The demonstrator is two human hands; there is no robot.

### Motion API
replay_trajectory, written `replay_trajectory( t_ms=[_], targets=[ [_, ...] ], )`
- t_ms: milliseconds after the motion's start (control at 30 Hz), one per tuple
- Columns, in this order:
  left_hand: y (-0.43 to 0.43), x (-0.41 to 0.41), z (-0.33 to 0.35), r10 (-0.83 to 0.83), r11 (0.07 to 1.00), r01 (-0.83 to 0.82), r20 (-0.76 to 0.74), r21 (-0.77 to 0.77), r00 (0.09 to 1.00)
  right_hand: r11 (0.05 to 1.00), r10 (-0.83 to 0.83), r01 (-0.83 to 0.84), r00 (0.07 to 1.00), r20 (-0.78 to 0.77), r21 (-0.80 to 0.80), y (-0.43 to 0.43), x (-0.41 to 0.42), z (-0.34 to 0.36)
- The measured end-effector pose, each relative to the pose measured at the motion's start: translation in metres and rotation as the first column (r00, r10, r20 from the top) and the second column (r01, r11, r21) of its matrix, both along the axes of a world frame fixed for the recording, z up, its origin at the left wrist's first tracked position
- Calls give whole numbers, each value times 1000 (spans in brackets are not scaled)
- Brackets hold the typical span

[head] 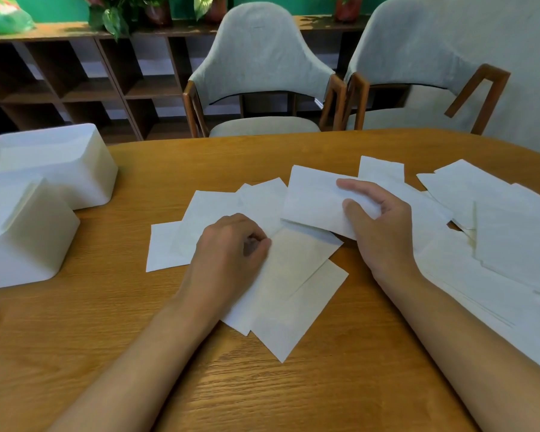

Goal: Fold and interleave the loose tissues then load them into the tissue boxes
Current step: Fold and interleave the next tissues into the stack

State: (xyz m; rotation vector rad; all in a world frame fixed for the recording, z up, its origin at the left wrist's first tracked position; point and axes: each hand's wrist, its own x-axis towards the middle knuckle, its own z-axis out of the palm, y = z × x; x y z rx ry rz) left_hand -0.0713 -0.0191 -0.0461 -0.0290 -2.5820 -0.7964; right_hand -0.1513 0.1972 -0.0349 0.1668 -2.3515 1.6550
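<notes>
- While the right hand point(381, 226) pinches a folded tissue point(315, 201) by its right end between thumb and curled fingers, the tissue's long axis runs across the bench point(293, 400), slightly tilted.
- Just near-left of the folded tissue, the left hand point(231, 247), fingers curled, pinches the far corner of a flat tissue point(293, 275); its long axis points away and rightward.
- Right of the folded tissue lies the loose pile point(496, 229).
- Well left of it stand two white tissue boxes point(22, 238).
</notes>
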Motion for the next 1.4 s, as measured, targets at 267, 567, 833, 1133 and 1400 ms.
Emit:
replay_trajectory(
  t_ms=[267,567,833,1133,1400],
  targets=[
    [-2,4,14,-134,990,136,-39,48,990,1000,29,-29,999,-19,5,0,2,4],
    [-5,19,45,-416,756,299,75,582,906,985,161,-162,987,-23,-61,1,7,19],
    [-8,11,42,-247,809,172,60,562,967,905,416,-416,909,26,91,-7,21,20],
    [-9,6,39,-130,806,76,50,587,990,900,427,-434,896,123,43,-8,21,18],
    [-6,5,31,-93,773,36,57,633,994,871,479,-483,876,65,90,-16,30,18]
  ],
)
